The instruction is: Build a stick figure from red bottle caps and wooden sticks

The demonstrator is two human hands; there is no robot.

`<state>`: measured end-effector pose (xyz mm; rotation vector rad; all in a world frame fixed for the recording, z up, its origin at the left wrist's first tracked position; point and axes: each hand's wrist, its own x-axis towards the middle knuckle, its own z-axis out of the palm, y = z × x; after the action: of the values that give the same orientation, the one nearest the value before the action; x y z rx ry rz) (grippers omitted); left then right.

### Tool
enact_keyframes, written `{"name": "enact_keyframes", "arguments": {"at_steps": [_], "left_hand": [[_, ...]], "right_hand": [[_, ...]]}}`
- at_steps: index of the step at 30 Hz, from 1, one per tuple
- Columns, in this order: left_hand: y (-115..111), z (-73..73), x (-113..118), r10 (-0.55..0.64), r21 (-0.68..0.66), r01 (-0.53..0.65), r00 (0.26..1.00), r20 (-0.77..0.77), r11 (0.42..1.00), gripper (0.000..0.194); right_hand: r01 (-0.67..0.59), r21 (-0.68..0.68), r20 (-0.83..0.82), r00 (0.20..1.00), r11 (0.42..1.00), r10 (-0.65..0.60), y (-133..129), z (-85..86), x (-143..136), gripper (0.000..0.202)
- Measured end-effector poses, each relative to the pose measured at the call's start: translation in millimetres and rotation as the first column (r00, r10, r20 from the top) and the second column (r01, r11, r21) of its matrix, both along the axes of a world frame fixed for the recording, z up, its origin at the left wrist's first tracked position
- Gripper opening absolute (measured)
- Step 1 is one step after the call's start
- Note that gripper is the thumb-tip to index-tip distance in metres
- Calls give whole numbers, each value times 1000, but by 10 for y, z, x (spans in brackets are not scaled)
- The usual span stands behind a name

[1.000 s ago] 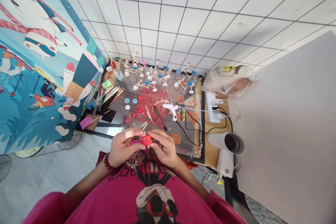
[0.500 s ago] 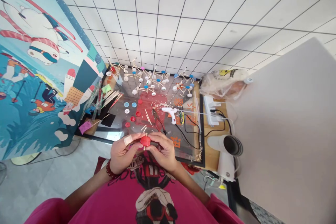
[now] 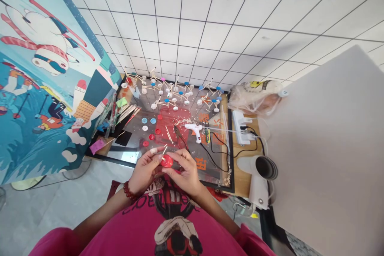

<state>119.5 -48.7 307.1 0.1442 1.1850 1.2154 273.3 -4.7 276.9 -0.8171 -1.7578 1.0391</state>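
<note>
Close to my body, above the table's near edge, a red bottle cap [image 3: 167, 161] is held between my two hands. My right hand [image 3: 186, 171] pinches it from the right, thumb below and fingers above. From the other side my left hand [image 3: 146, 171] grips it, its thumb by a short pale stick end at the cap's left. Just past the fingertips lie short wooden sticks [image 3: 165, 149]. Beyond my hands are loose red caps [image 3: 151, 137], a white cap [image 3: 145, 128] and blue caps [image 3: 153, 121].
A white glue gun [image 3: 195, 131] lies right of centre, with pliers [image 3: 180, 138] beside it. Several stick-and-cap models [image 3: 181, 93] line the back by the tiled wall. A power strip [image 3: 241, 127] with black cords sits right; wooden sticks [image 3: 127, 114] are piled left.
The red cap has tilted and turned so its round face shows more. My left fingers have shifted lower around it, and the stick end now points left.
</note>
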Motion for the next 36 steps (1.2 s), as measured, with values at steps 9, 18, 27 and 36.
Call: {"name": "enact_keyframes", "arguments": {"at_steps": [9, 18, 27, 36], "left_hand": [[7, 73, -65, -4, 91, -4, 996, 90, 996, 47], [29, 34, -50, 26, 42, -25, 1000, -16, 999, 51], [13, -66, -21, 15, 111, -7, 997, -69, 994, 57], [-69, -39, -57, -23, 215, 202, 778, -627, 956, 55]], "right_hand": [[6, -51, 72, 997, 999, -2, 23, -48, 27, 43], [-154, -177, -86, 986, 972, 140, 68, -19, 49, 30], [-14, -24, -34, 999, 1000, 13, 40, -119, 25, 24], [-43, -348, -163, 987, 936, -15, 37, -138, 21, 14]]}}
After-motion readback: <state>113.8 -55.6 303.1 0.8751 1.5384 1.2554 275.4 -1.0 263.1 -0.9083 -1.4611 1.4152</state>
